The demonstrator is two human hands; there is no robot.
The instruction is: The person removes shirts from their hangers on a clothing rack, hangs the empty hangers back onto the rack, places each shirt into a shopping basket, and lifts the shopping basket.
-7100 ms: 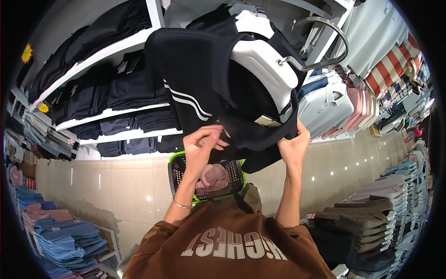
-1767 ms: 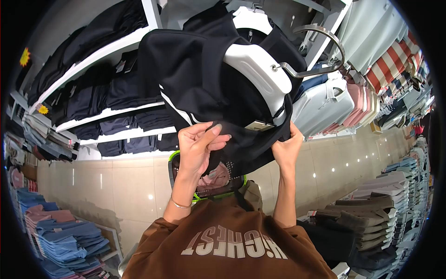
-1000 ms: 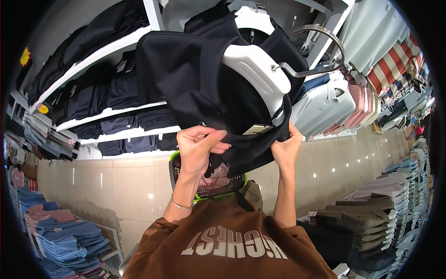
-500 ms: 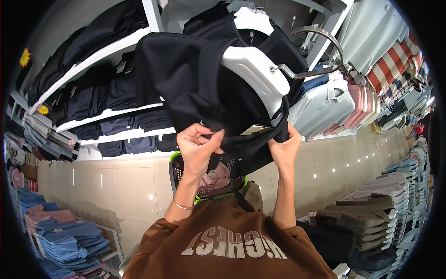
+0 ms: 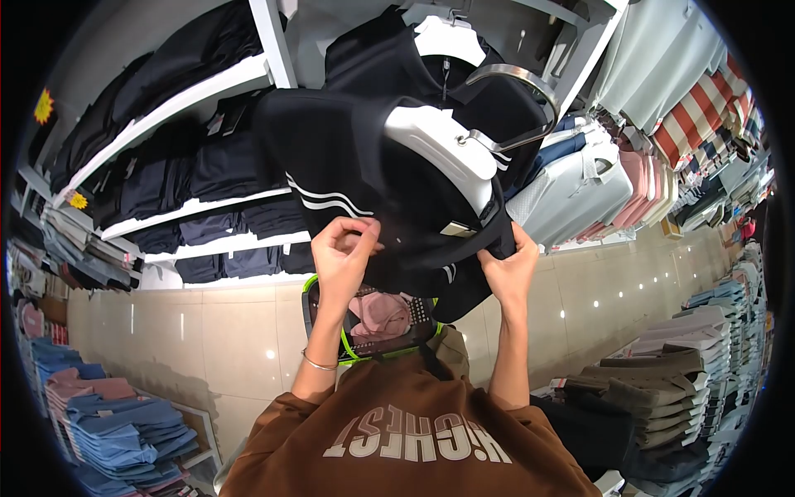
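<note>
A black shirt (image 5: 323, 157) with white stripes is in front of me on a white hanger (image 5: 451, 157). The hanger's metal hook (image 5: 546, 91) sticks up to the right. My right hand (image 5: 512, 263) pinches the shirt's edge near the collar. My left hand (image 5: 339, 253) is closed in a pinch, touching or just in front of the shirt beside the stripes; what its fingertips hold, if anything, is hidden. A pale tag (image 5: 457, 229) shows inside the neck opening. Another black shirt (image 5: 364, 58) hangs behind on its own white hanger (image 5: 447, 40).
Below the shirt is a green-rimmed basket (image 5: 310, 315) with pink cloth (image 5: 381, 317) inside. White shelves (image 5: 199, 205) hold dark folded clothes at left. Light shirts (image 5: 571, 182) hang at right. Folded jeans (image 5: 116, 431) and brown garments (image 5: 654, 373) lie in stacks nearer me.
The shirt and hanger have shifted and turned, the hook moving left and down. The white stripes now show, and more of the pink cloth is uncovered. My left fingers moved slightly left; my right hand keeps its pinch.
</note>
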